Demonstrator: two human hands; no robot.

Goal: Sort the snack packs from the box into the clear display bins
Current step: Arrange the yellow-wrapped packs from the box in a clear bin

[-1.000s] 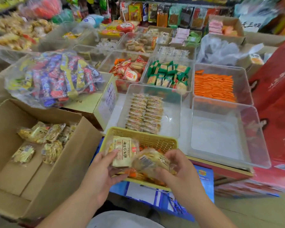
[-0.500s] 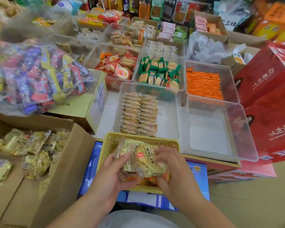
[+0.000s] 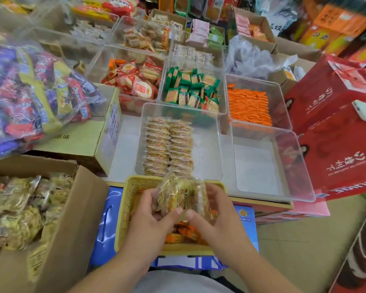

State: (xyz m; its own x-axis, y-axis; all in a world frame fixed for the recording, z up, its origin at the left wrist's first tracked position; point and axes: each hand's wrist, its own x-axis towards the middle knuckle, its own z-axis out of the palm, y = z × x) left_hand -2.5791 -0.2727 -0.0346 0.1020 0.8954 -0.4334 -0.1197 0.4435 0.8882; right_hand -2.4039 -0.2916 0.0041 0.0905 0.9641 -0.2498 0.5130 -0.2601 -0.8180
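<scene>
Near left: box [image 3: 76, 218] with packs [image 3: 19, 208] inside. Right of it, centre front: basket [image 3: 133, 182], left hand [image 3: 148, 225] and right hand [image 3: 218, 220] above it, gripping stack [image 3: 178, 197] between them. Behind basket: bin [image 3: 207, 149] holding two rows [image 3: 169, 149]. Right of that: second bin [image 3: 256, 166]. Behind box: bag [image 3: 30, 92] on carton [image 3: 78, 140]. Far right, beside second bin: cases [image 3: 336, 144].

"原味" printed on the closed cardboard carton [image 3: 78, 144]
</scene>
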